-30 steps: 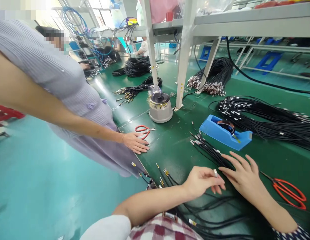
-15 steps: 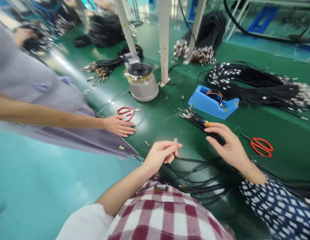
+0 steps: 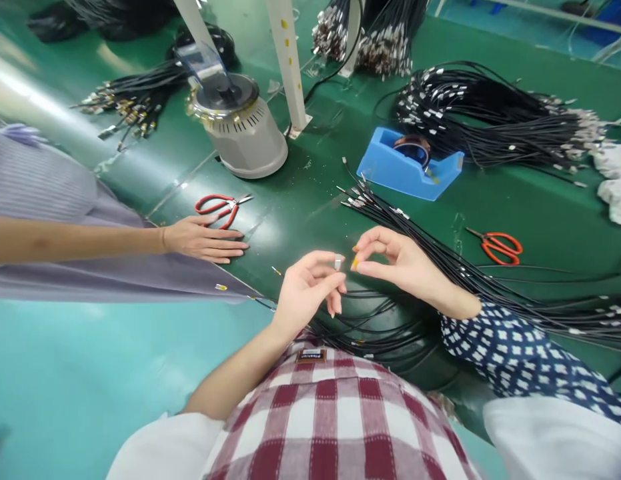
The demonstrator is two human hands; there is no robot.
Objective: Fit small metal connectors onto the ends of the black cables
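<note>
Between the thumb and fingers of my left hand is a cable, its small silver plug upright at the fingertips. Facing it, my right hand pinches a small piece of amber tape at thumb and forefinger, a short gap from the plug. Black cables run under and behind both hands toward the right. Beyond my right hand, a bundle of black cables lies with metal ends pointing to the far left. A blue tape dispenser holds an amber roll behind that bundle.
Another person's hand lies flat at the left beside red-handled cutters. A grey round machine stands near a white post. Red-handled scissors lie at right. Looped cables and more bundles lie farther back.
My right hand has moved left from the cable bundle, close to my left hand, keeping the amber tape. The left hand still has the plug. The view has shifted, too.
</note>
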